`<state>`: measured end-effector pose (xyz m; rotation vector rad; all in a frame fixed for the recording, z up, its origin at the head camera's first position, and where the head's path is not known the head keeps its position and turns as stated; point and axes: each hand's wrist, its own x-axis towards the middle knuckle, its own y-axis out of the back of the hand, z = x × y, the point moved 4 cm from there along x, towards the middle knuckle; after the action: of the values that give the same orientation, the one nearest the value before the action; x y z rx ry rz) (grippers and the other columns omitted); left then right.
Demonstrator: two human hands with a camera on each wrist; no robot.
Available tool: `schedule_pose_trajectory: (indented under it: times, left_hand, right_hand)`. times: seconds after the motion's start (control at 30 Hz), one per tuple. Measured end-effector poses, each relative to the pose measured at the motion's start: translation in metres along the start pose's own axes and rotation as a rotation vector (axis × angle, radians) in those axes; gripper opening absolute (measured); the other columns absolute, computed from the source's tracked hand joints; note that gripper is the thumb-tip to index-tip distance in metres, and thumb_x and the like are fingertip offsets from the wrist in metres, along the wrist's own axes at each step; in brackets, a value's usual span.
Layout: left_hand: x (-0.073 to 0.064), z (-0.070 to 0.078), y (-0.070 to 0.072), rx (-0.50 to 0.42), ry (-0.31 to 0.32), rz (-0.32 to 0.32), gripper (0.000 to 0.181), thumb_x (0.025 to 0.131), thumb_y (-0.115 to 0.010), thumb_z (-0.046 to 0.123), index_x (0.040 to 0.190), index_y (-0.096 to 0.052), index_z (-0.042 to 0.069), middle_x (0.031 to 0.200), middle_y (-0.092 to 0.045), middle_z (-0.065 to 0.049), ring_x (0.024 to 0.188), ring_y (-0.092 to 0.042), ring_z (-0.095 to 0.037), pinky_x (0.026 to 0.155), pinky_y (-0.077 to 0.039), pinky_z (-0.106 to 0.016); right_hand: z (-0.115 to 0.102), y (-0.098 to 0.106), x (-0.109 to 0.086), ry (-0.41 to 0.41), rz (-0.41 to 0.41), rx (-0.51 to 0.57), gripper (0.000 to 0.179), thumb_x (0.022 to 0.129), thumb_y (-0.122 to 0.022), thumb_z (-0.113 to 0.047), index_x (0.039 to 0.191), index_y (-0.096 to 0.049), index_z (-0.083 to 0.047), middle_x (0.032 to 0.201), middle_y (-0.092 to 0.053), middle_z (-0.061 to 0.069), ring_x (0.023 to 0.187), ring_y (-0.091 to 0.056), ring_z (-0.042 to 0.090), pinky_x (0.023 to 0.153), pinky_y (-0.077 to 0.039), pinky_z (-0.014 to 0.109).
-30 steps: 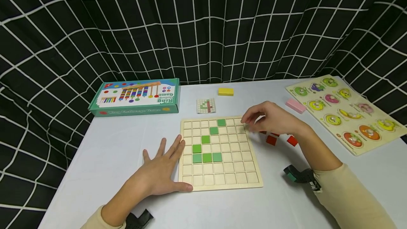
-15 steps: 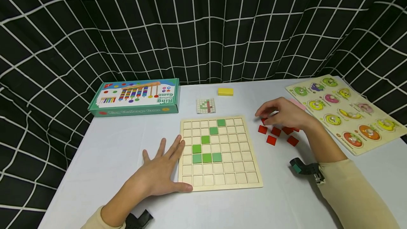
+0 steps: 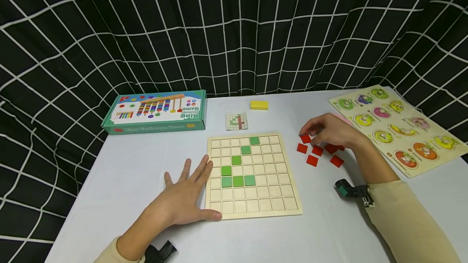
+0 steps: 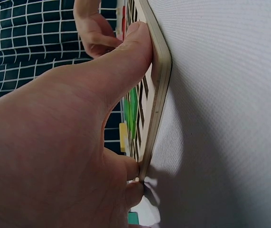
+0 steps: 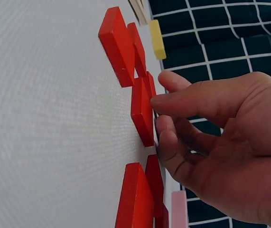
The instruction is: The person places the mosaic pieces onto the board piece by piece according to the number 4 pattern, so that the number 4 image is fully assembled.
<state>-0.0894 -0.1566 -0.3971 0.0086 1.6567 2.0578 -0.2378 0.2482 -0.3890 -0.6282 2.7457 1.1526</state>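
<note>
A square wooden grid board [image 3: 270,192] lies on the table with several green tiles [image 3: 238,181] set in its cells. My left hand [image 3: 186,198] lies spread at the board's left edge; its thumb rests on the near left corner, as the left wrist view shows too. Right of the board, my right hand [image 3: 330,131] is low over several loose red tiles [image 3: 302,148]. Its thumb and fingers are apart, fingertips right at the farthest red tile [image 3: 305,138]. In the right wrist view, red tiles [image 5: 142,111] lie beside the thumb tip, with no tile visibly pinched.
Beyond the board lie a small pattern card [image 3: 236,121] and a yellow block [image 3: 259,105]. A green game box [image 3: 155,113] stands at the back left. A fruit puzzle board [image 3: 398,129] lies at the right, near a partly hidden pink block [image 5: 179,209]. A gridded black curtain [image 3: 234,31] surrounds the table.
My right hand has moved right from the board's far right corner to the red tiles, uncovering several of them. My left hand has stayed on the board's edge.
</note>
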Motion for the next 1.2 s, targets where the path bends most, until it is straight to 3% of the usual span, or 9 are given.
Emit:
schedule_pose_trajectory:
  times: [0.6, 0.9, 1.2]
  left_hand:
    - [0.0012, 0.0002, -0.0001, 0.011, 0.001, -0.002, 0.131, 0.072, -0.072, 0.084, 0.169, -0.012, 0.02, 0.177, 0.0, 0.004, 0.16, -0.007, -0.049, 0.099, -0.014, -0.094]
    - [0.0008, -0.0002, -0.0013, 0.007, 0.008, -0.004, 0.132, 0.072, -0.072, 0.084, 0.169, -0.013, 0.019, 0.177, 0.0, 0.005, 0.16, -0.007, -0.048, 0.099, -0.014, -0.094]
    - [0.0012, -0.0005, -0.0017, 0.014, 0.004, -0.005, 0.131, 0.072, -0.072, 0.085, 0.169, -0.013, 0.02, 0.177, 0.0, 0.005, 0.16, -0.007, -0.048, 0.099, -0.014, -0.094]
  right_hand:
    - [-0.0001, -0.0017, 0.0012, 0.01, 0.013, -0.045, 0.034, 0.084, -0.074, 0.003, 0.117, -0.078, -0.006, 0.105, -0.067, 0.012, 0.097, -0.052, 0.027, 0.07, -0.049, 0.026]
    - [-0.0021, -0.0009, 0.0007, -0.012, 0.034, -0.082, 0.035, 0.086, -0.072, -0.001, 0.12, -0.078, -0.006, 0.112, -0.071, 0.014, 0.097, -0.057, 0.028, 0.07, -0.052, 0.03]
    - [-0.0056, 0.0, -0.0014, -0.031, 0.051, -0.044, 0.035, 0.089, -0.076, -0.006, 0.124, -0.077, -0.006, 0.119, -0.071, 0.017, 0.098, -0.059, 0.028, 0.07, -0.054, 0.03]
